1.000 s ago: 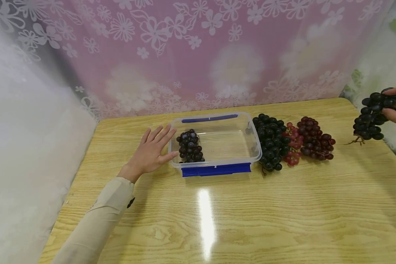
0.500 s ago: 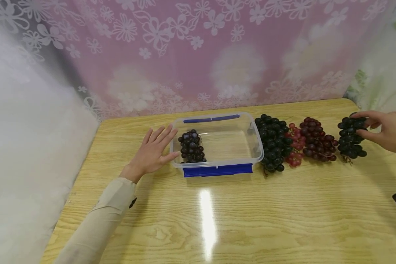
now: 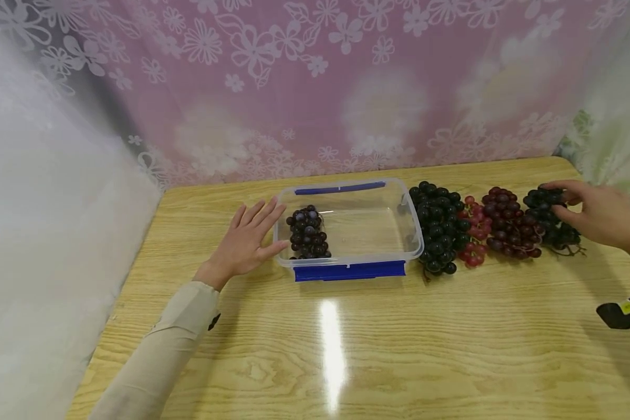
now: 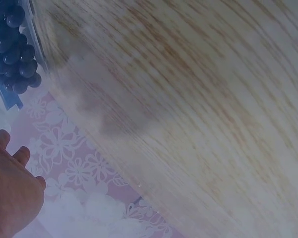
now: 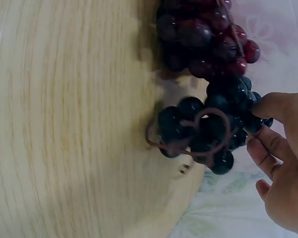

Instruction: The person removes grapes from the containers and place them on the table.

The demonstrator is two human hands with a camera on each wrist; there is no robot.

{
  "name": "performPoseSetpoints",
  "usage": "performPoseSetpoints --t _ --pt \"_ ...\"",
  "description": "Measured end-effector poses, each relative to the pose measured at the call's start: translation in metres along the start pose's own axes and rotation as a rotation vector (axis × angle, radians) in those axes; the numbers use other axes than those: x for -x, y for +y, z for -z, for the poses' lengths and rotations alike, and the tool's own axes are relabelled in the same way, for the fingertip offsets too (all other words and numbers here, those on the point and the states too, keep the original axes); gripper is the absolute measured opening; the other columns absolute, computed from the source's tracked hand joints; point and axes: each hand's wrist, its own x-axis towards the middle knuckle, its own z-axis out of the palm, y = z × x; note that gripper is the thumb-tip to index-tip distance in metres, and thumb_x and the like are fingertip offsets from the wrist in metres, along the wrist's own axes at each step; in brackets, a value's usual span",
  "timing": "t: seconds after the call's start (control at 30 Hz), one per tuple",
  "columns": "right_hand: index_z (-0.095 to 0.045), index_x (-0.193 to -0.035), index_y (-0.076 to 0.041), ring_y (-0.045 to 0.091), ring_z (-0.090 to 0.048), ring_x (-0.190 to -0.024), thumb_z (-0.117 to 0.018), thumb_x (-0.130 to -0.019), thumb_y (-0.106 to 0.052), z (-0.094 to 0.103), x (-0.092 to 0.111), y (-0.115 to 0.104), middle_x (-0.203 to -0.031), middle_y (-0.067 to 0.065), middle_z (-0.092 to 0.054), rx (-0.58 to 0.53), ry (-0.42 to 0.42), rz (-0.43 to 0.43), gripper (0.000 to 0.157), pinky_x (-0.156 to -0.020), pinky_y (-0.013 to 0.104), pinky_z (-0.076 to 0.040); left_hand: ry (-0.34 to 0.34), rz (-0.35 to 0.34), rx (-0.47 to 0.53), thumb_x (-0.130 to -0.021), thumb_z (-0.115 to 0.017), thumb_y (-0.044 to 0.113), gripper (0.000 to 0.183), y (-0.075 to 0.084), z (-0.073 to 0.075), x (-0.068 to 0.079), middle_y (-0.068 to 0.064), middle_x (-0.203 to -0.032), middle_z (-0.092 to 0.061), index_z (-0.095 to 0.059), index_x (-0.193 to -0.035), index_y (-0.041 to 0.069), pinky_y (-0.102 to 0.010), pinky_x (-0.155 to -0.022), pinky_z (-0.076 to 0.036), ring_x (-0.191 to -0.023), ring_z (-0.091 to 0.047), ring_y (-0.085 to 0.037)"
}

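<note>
My left hand (image 3: 244,242) lies with fingers spread at the left rim of a clear plastic food container (image 3: 349,262) with blue latches. Inside that container, by its left wall, is a small bunch of dark purple grapes (image 3: 308,236). At the far right, thumb and fingers of my right hand (image 3: 595,213) pinch the upper end of a bunch of black grapes (image 3: 542,201). The right wrist view shows its curly brown stem (image 5: 223,134) facing the camera. This bunch sits right against a dark red bunch of grapes (image 3: 509,224).
Between the container and the dark red bunch lie a large bunch of black grapes (image 3: 437,227) and a small pink-red bunch (image 3: 475,230). The wooden table (image 3: 425,344) ends at a pink floral curtain (image 3: 304,105) behind. A black wrist strap (image 3: 619,315) shows at right.
My right hand has brought the black grapes leftward and down from the right edge, up against the dark red bunch. The left hand stays at the container's rim.
</note>
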Motion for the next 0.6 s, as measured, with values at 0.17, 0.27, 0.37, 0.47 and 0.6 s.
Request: performPoseSetpoints --t 0.17,0.27,0.37,0.47,0.6 --pt "-0.046 -0.131 0.005 0.027 -0.051 -0.048 -0.053 -0.097 -0.007 -0.007 -0.002 -0.001 -0.104 0.039 -0.056 -0.002 -0.029 0.011 0.037 -0.039 0.032 -0.032 -0.007 0.004 0.012 -0.096 -0.034 0.063 0.075 0.001 0.001 0.0 -0.001 -0.16 -0.006 -0.013 -0.156 0.022 -0.052 -0.113 0.001 -0.144 -0.008 -0.026" --pt "-0.048 -0.127 0.007 0.025 -0.052 -0.048 -0.051 -0.098 -0.007 -0.009 -0.003 -0.003 -0.109 0.04 -0.055 0.006 -0.054 0.002 0.032 -0.045 0.037 -0.037 -0.015 0.009 0.021 -0.096 -0.034 0.064 0.075 0.002 0.001 0.0 0.001 -0.16 -0.004 -0.011 -0.156 0.024 -0.05 -0.113 0.003 -0.145 -0.007 -0.026" --pt "-0.048 -0.127 0.008 0.02 -0.049 -0.047 -0.05 -0.099 -0.007 -0.009 -0.004 -0.004 -0.11 0.039 -0.056 0.004 -0.075 -0.016 0.032 -0.051 0.042 -0.036 -0.017 0.01 0.018 -0.095 -0.031 0.065 0.076 0.002 0.0 0.0 0.001 -0.16 -0.003 -0.011 -0.156 0.024 -0.051 -0.113 0.003 -0.144 -0.009 -0.027" --pt "-0.047 -0.128 0.008 0.018 -0.046 -0.044 -0.048 -0.1 -0.007 -0.01 -0.005 -0.005 -0.11 0.04 -0.055 -0.017 -0.085 -0.02 0.032 -0.048 0.038 -0.034 -0.018 0.01 0.014 -0.095 -0.031 0.065 0.076 0.001 0.0 0.0 0.001 -0.16 -0.003 -0.011 -0.156 0.024 -0.052 -0.113 0.002 -0.144 -0.009 -0.028" --pt "-0.045 -0.13 0.009 0.018 -0.047 -0.042 -0.045 -0.101 -0.007 -0.012 -0.005 -0.006 -0.116 0.043 -0.05 -0.059 -0.09 -0.017 0.034 -0.043 0.034 -0.032 -0.018 0.015 0.011 -0.096 -0.031 0.065 0.076 0.0 0.0 0.001 0.0 -0.16 -0.003 -0.01 -0.156 0.024 -0.052 -0.113 0.001 -0.144 -0.008 -0.027"
